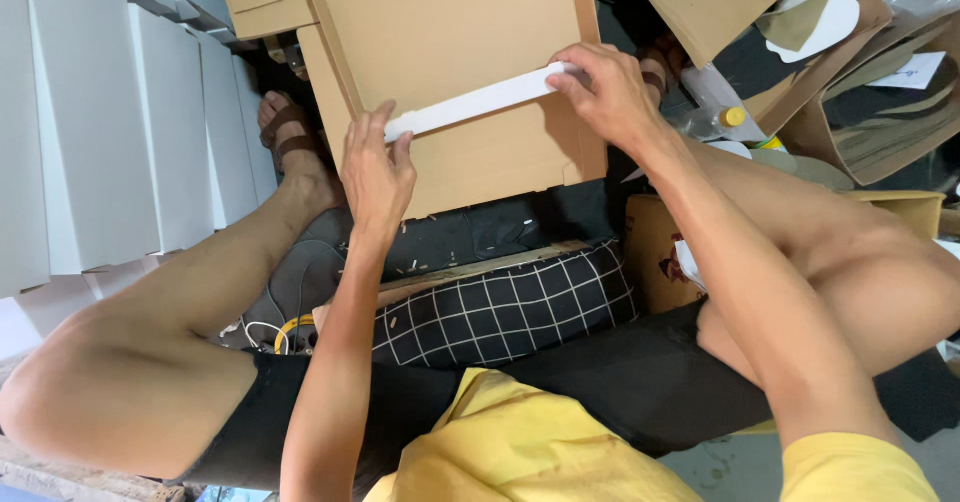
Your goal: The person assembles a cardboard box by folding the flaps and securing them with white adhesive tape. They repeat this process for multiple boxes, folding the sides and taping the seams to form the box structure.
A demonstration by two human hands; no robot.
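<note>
Cluttered floor space is surrounding me as I am sitting low with my knees spread, a stack of white flat boxes [120,132] leaning at my left and loose brown cardboard pieces [860,92] piling up at my right. Between my legs a black cushion with a white grid pattern [510,307] is lying, and just beyond it I am working on a brown cardboard sheet [450,42] that is resting flat in front of me. A long white strip [470,104] is lying slantwise across this sheet, rising from its near-left end to its far-right end. I am pinching the lower end with my left hand [375,167], fingers curled narrow on it, thumb pressing against the cardboard beside it. My right hand [600,87] is gripping the upper end, fingertips closed tight over the strip's tip. Both hands are pressing the strip down against the sheet. A small bottle with a yellow cap [735,119] is standing near my right forearm, among the scraps. My sandalled foot [290,137] is showing beside the sheet's left edge.
</note>
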